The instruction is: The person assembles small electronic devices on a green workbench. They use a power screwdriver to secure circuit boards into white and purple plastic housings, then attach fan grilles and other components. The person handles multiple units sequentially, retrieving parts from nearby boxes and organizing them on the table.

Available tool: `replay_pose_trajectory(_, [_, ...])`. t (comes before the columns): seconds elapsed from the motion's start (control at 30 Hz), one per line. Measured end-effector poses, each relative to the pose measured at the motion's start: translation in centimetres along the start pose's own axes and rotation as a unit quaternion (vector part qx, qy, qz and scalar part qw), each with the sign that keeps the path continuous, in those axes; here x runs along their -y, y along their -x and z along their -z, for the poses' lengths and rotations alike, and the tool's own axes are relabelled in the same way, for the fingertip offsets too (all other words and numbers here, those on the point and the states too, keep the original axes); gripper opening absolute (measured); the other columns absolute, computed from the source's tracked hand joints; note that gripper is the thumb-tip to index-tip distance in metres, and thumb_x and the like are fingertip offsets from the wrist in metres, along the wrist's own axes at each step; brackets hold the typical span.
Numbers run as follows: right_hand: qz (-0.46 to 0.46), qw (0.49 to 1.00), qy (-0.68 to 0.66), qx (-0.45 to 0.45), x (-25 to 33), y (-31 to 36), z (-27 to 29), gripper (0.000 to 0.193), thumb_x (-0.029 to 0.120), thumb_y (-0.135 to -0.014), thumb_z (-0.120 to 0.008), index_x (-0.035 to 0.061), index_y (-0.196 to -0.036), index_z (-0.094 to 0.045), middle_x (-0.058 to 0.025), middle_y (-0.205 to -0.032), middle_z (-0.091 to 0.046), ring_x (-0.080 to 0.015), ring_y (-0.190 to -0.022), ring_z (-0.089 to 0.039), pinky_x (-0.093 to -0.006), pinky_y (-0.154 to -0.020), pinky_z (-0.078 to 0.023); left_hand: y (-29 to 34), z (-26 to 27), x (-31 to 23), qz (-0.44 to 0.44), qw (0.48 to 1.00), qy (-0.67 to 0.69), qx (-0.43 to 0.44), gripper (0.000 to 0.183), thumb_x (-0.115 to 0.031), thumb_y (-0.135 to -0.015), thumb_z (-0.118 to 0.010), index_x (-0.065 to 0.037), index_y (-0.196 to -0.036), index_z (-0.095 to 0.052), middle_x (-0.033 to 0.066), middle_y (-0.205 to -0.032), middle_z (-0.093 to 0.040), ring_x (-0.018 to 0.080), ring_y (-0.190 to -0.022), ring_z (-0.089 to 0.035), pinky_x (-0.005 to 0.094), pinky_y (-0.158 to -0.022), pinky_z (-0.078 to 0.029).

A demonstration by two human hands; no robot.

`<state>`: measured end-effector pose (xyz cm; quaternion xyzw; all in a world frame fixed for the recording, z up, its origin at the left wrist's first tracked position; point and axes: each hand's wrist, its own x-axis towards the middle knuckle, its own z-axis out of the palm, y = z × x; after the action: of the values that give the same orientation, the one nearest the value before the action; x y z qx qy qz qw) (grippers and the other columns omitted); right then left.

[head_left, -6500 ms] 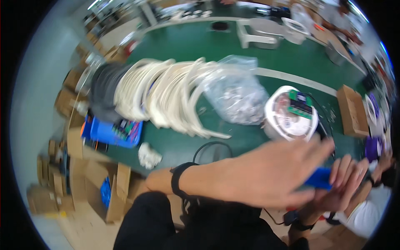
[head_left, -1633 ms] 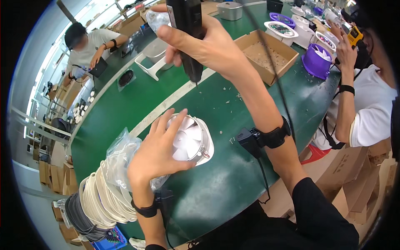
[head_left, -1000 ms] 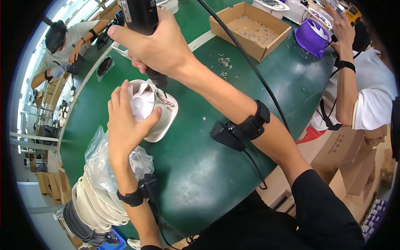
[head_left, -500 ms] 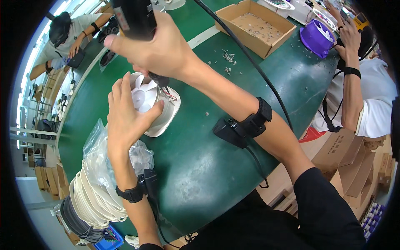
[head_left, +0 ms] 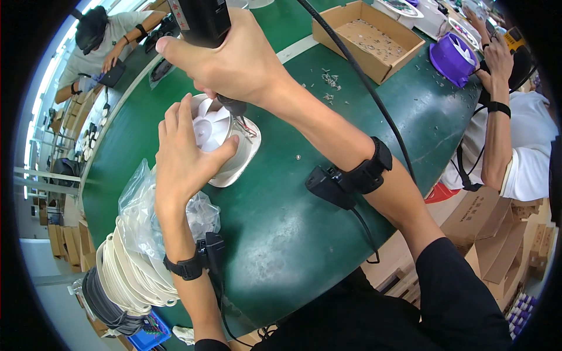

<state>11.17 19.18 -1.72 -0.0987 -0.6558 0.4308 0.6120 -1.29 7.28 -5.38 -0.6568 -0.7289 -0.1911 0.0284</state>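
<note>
Bright light glares off the green table, with lines bending near black corners.

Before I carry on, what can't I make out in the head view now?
All in the head view:
Upper end of the power screwdriver: cut off by the top edge.
Left side of the white fan: hidden behind the left hand.
Screwdriver tip's exact contact: too small among thin wires.
Screws in the cardboard box: too small to count.

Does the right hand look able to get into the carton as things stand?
Probably not: the right hand is closed around the screwdriver. The carton is open-topped, though the cable crosses its near side in this view.
</note>
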Motion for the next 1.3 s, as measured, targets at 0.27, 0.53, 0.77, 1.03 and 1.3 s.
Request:
replay_pose_trajectory(0.27, [0.006,1.000,-0.005,-0.022,0.1,-0.3,0.1,0.030,0.024,-0.078,-0.074,-0.0003,-0.066,-0.060,-0.0077,-0.055,-0.056,-0.0157,-0.053,-0.053,-0.0347,-0.055,-0.044,0.0,0.1,0.0,-0.002,1.000,0.001,0.000,0.095,-0.044,-0.070,-0.080,0.001,-0.146,-0.043,0.0180,-0.141,-0.049,0.0358,-0.126,-0.050,0.0465,-0.101,-0.047])
replay_pose_trajectory(0.53, [-0.013,0.997,-0.072,-0.003,1.3,-1.0,1.3,0.030,0.027,-0.095,-0.072,0.0029,-0.083,-0.057,-0.0017,-0.061,-0.055,-0.0087,-0.044,-0.051,-0.0259,-0.040,-0.038,0.6,1.0,0.5,-0.103,0.992,-0.066,-0.012,0.091,-0.038,-0.069,-0.079,-0.002,-0.145,-0.045,0.0213,-0.145,-0.047,0.0396,-0.134,-0.045,0.0473,-0.110,-0.039])
replay_pose_trajectory(0.77, [-0.159,0.978,-0.129,0.028,3.7,-0.5,0.6,0.033,0.026,-0.096,-0.068,0.0034,-0.075,-0.058,0.0004,-0.059,-0.053,-0.0090,-0.048,-0.051,-0.0265,-0.044,-0.038,0.4,1.2,0.9,-0.167,0.985,-0.011,0.035,0.086,-0.032,-0.064,-0.081,-0.003,-0.139,-0.051,0.0201,-0.146,-0.046,0.0409,-0.136,-0.042,0.0487,-0.111,-0.038])
replay_pose_trajectory(1.03, [-0.035,0.997,-0.065,-0.035,1.0,0.2,-1.0,0.029,0.025,-0.070,-0.074,-0.0009,-0.069,-0.061,-0.0096,-0.058,-0.059,-0.0208,-0.056,-0.057,-0.0355,-0.060,-0.048,0.2,0.2,1.4,-0.175,0.984,-0.034,0.003,0.084,-0.032,-0.062,-0.083,-0.001,-0.134,-0.055,0.0182,-0.141,-0.050,0.0385,-0.132,-0.045,0.0472,-0.105,-0.041])
replay_pose_trajectory(1.3, [-0.030,0.995,-0.095,-0.003,-0.2,0.1,-1.3,0.027,0.024,-0.068,-0.071,-0.0010,-0.065,-0.060,-0.0126,-0.059,-0.062,-0.0205,-0.057,-0.062,-0.0338,-0.060,-0.052,0.1,0.1,1.1,-0.191,0.981,-0.035,-0.004,0.079,-0.028,-0.063,-0.081,0.002,-0.131,-0.054,0.0156,-0.132,-0.053,0.0369,-0.125,-0.048,0.0450,-0.103,-0.042])
